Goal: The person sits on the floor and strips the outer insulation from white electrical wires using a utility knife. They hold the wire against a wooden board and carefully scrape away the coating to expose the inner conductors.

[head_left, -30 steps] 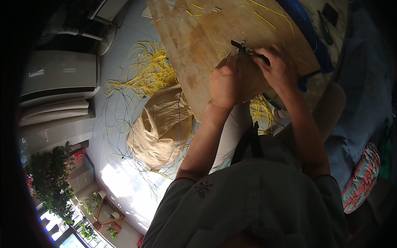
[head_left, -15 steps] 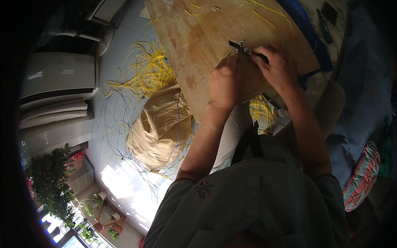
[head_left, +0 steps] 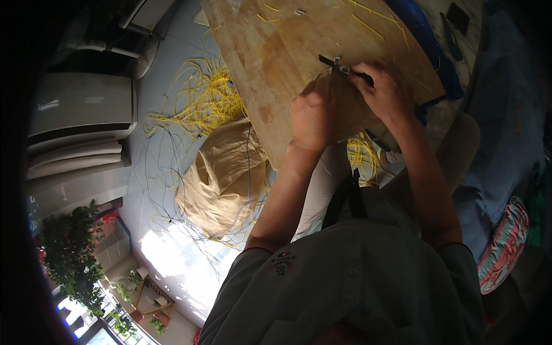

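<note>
Over the wooden board (head_left: 264, 75), my two hands work close together. My right hand (head_left: 386, 92) is closed around the dark handle of a small knife (head_left: 326, 60), whose dark, flat blade points away to the left. Beside the blade, my left hand (head_left: 312, 112) is closed with the fingertips pinched together. A thin pale wire (head_left: 322, 72) curves from these fingertips toward the blade; its far end is hard to make out. A small whitish bit (head_left: 337, 60) shows just past the blade.
Short yellow wire offcuts (head_left: 368, 27) lie on the board's far part. A tangled yellow wire heap (head_left: 215, 95) and a tan cloth sack (head_left: 221, 178) are on the floor at left. Blue cloth (head_left: 422, 40) edges the board, with a green-handled tool (head_left: 451, 37) beyond.
The knife and the right-hand fingers have shifted very slightly. My left hand stays almost in place, still pinched.
</note>
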A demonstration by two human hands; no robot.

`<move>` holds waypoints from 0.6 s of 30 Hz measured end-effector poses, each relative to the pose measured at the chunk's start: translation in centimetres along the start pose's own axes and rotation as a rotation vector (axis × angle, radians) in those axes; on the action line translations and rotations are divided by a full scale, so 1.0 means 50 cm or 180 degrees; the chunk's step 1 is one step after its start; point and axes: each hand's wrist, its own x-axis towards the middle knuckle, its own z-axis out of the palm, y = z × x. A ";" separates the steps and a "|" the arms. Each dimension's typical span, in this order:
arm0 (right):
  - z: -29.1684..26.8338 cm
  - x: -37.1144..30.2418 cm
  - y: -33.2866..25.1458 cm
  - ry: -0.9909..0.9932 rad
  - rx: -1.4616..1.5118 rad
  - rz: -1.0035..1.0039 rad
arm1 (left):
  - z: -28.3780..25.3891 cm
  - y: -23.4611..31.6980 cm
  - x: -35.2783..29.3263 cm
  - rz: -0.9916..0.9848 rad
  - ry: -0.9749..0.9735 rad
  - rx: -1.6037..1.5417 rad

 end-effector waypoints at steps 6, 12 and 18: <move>0.008 0.005 -0.004 0.0226 -0.0269 -0.0093 | 0.002 0.004 -0.005 0.0123 -0.0023 0.0094; 0.020 0.044 0.032 0.0247 -0.0005 0.0167 | 0.017 0.034 -0.032 0.0309 -0.0028 0.0058; -0.045 -0.025 0.012 0.0151 -0.0164 -0.0028 | 0.018 0.033 -0.035 0.0257 -0.0055 0.0025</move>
